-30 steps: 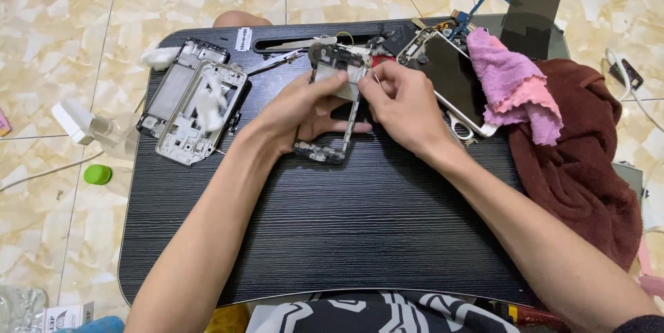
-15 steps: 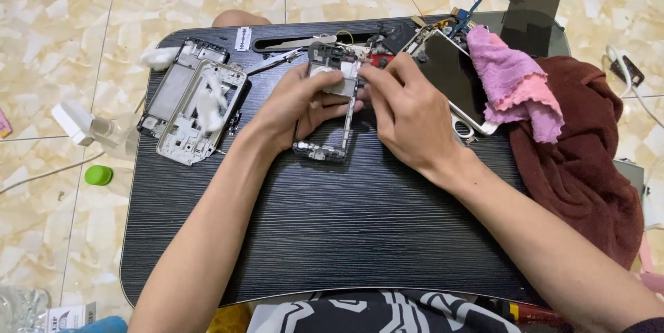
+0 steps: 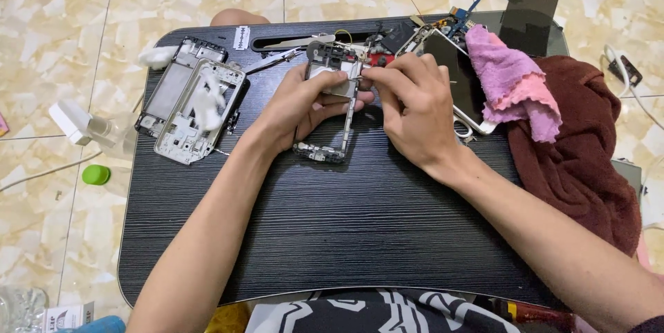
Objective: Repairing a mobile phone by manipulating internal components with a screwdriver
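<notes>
On the dark ridged surface (image 3: 360, 236), a stripped phone frame (image 3: 330, 108) lies just above centre, lengthwise from twelve to six o'clock, its lower end resting on the surface. The left hand (image 3: 297, 108) lies over its left edge, fingers curled around the frame, apparently pinning it so it cannot slide. The right hand (image 3: 411, 108) comes in from three o'clock, thumb and forefinger pinched narrowly together at the frame's upper right corner; whatever small part they grip is hidden between the fingertips, so I cannot tell what it is. Both forearms rest low, which would steady such fine work. At ten o'clock from the hands, two more frames (image 3: 194, 101) lie stacked and tilted, with white wads (image 3: 204, 98) on them, set aside within reach. At twelve o'clock a slot in the surface holds tweezers (image 3: 277, 63) and small parts, kept from rolling off. At two o'clock a phone with a dark screen (image 3: 460, 80) lies face up, partly under a pink cloth (image 3: 515, 84), which rests on a maroon towel (image 3: 577, 146) draped over the surface's right edge. Off the surface at nine o'clock, a clear bottle (image 3: 90, 125) lies on the tiled floor with a green cap (image 3: 95, 174) near it.
</notes>
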